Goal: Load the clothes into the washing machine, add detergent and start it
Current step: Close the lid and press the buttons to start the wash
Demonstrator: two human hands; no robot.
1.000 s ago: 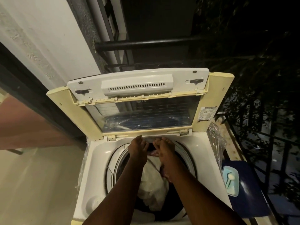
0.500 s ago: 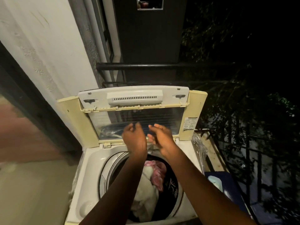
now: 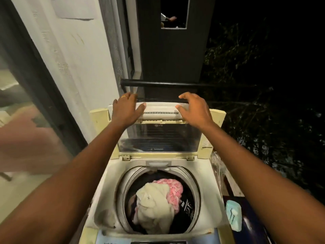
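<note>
Washing machine [image 3: 207,187] sits lower centre of frame, lid [image 3: 160,136] up & folded back. Clothes [image 3: 154,208] lie in drum [image 3: 123,191]: cream piece on top, pink one to its upper right, dark items w/ white print at right. Left hand [image 3: 125,109], ring on a finger, grips lid's top edge at its left end, fingers curled over. Right hand [image 3: 195,110] at the right end, fingers spread & half curled; contact w/ lid can't be told. Pale blue tray [image 3: 233,215] lower right.
</note>
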